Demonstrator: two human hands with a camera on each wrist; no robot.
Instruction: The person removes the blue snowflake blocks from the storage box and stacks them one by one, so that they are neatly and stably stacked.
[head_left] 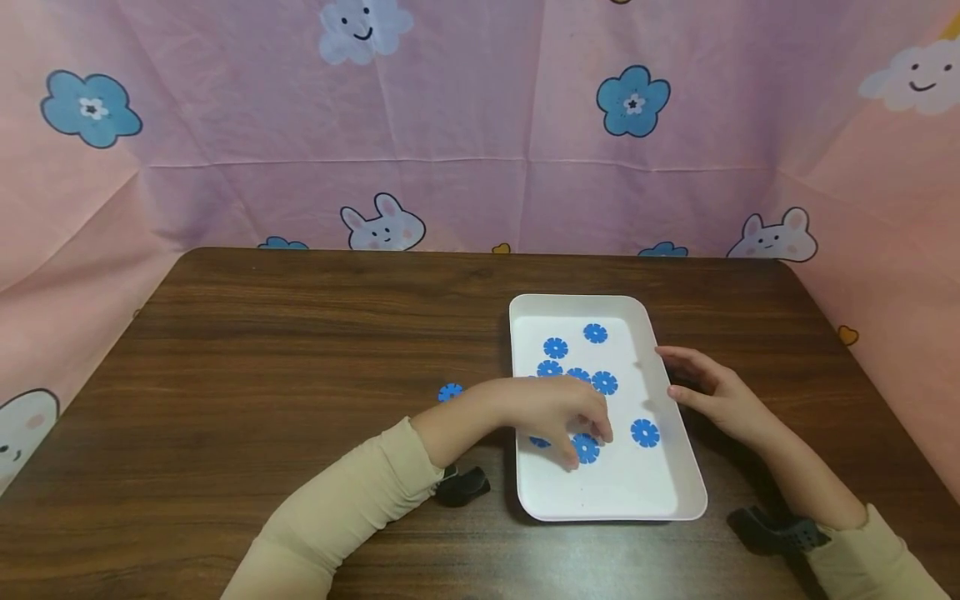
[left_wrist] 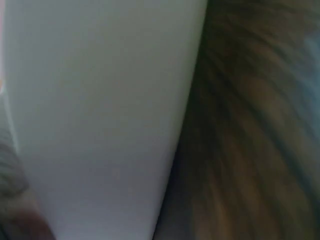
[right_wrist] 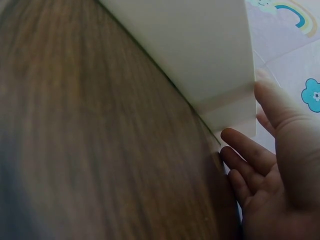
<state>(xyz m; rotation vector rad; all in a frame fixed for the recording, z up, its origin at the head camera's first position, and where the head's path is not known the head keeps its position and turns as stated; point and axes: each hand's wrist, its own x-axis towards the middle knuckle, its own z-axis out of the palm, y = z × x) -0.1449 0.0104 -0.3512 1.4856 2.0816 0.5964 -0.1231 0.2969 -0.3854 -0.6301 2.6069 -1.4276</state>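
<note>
A white rectangular tray (head_left: 603,498) lies on the table with several blue notched plastic discs in it. Reaching over its left rim, my left hand (head_left: 551,408) has thumb and fingers spread apart above a blue disc (head_left: 587,448); I see no grip on it. Part of another disc (head_left: 539,442) shows under that hand. Beside the tray's right wall, my right hand (head_left: 723,400) rests with loosely extended fingers, the thumb at the rim in the right wrist view. The left wrist view is filled mostly by the tray's outer wall (left_wrist: 100,110), and the left fingers are hidden there.
One blue disc (head_left: 450,392) lies on the brown wooden table (head_left: 300,350), left of the tray and behind the left forearm. More discs, such as one disc (head_left: 645,433) at the right, lie flat inside the tray. A patterned pink cloth (head_left: 465,200) hangs behind the table.
</note>
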